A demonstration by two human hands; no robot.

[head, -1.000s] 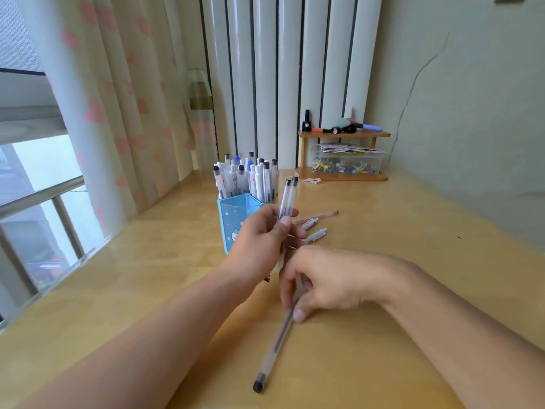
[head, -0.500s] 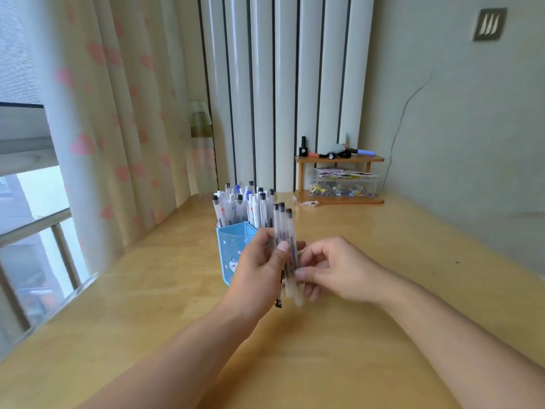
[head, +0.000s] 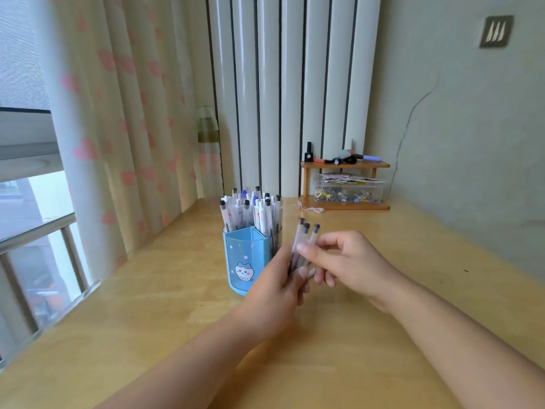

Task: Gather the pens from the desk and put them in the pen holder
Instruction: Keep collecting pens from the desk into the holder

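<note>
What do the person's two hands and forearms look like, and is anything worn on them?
Both forearms are bare up to the picture's edge, with no sleeves showing. The left hand and the right hand wear no gloves, and no watch, bracelet or ring can be seen. The fingernails look short and unpainted.

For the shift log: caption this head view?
Both hands hold three pens beside the full blue pen holder.

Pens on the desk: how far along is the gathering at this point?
Done: the blue pen holder already stands packed with upright pens. In hand: a bundle of three pens, caps up, sits in the left hand with the right hand pinching it too. Left: dropping that bundle into the holder. No loose pens show on the desk, though the hands hide part of it.
</note>
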